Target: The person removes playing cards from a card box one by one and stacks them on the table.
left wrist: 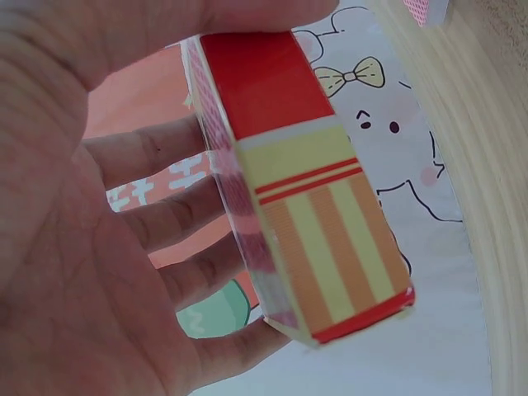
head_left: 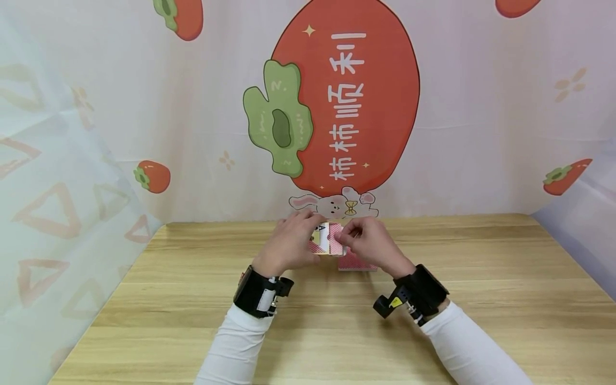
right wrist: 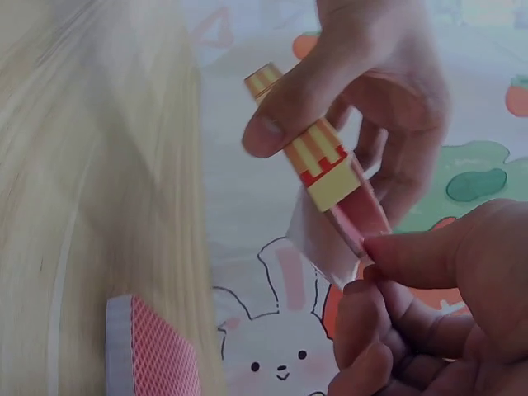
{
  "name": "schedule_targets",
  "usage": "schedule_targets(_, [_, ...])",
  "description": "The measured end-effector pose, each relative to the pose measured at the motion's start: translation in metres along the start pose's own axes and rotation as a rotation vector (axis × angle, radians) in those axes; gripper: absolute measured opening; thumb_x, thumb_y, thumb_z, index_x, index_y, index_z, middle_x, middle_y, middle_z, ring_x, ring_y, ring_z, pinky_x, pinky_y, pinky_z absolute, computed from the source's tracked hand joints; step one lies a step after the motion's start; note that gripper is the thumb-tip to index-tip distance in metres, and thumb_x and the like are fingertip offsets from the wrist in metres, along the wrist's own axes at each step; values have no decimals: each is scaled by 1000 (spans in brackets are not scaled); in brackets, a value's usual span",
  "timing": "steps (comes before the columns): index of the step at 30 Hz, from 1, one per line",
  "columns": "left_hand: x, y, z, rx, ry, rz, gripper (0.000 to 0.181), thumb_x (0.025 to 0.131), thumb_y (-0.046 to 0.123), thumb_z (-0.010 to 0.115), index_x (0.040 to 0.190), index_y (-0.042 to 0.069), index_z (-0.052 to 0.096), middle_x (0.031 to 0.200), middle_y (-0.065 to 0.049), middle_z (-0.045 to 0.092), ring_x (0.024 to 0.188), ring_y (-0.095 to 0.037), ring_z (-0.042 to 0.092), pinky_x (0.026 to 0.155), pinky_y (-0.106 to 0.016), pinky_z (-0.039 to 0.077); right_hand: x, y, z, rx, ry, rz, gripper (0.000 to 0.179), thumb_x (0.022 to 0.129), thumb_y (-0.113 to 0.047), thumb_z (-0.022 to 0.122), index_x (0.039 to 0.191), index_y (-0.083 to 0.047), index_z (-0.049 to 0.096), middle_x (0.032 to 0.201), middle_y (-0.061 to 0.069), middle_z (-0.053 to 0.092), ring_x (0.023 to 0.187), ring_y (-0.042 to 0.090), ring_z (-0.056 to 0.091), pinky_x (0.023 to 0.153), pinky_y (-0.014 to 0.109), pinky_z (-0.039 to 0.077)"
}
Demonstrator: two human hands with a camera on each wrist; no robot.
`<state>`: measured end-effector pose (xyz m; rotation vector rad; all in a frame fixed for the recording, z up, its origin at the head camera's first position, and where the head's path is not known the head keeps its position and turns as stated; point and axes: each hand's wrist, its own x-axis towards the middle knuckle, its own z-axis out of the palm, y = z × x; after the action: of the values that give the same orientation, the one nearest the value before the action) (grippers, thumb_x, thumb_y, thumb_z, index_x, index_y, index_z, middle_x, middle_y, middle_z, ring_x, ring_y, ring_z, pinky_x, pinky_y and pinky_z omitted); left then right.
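Note:
My left hand holds a playing-card box above the table, thumb on one narrow side and fingers along the opposite one. The box has red, cream and orange-striped edges and a printed ace on one face. At its opened end, my right hand pinches the edge of the lid flap between thumb and forefinger, as the right wrist view shows. A pink interior shows there; whether anything is inside cannot be seen. Below the right hand, a stack of playing cards with red-patterned backs lies on the table.
The wooden table reaches back to a cloth backdrop printed with persimmons and a rabbit. The box is held close to that backdrop. Each wrist wears a black camera band.

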<state>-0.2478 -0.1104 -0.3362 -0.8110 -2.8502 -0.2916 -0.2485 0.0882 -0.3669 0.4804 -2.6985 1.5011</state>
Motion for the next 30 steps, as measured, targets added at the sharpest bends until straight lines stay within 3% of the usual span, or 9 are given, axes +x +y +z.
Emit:
schedule_targets(5, [0,-3,0,3,3,-18,68,59,43,79,120,25,54,105,8,49,100,-13,43,78,-38,38,1,2,-2,127,-56,59,16,88,-20,59,85,-5,61,78,12,58,69,32,56,65,39,47])
schedule_targets(9, [0,-4,0,1,-2,-26,70,59,43,79,121,25,53,106,7,49,100,-14,44,79,-39,38,1,3,-3,149,-86,66,19,90,-21,56,87,-2,61,80,14,55,71,32,55,67,43,46])
schedule_targets(25, [-3,-5,-4,-8,-28,-45,73,58,33,80,125,24,53,109,5,50,103,-16,45,80,-41,38,2,4,-10,85,-92,108,19,90,-21,56,90,-3,63,84,13,58,72,27,56,69,40,47])
schedule_targets(30, [-2,-5,-4,-5,-41,-53,74,57,34,81,125,23,52,111,4,50,106,-18,45,82,-43,38,2,3,-12,-18,-7,22,15,90,-19,55,94,-6,62,87,11,59,75,26,56,66,34,47])
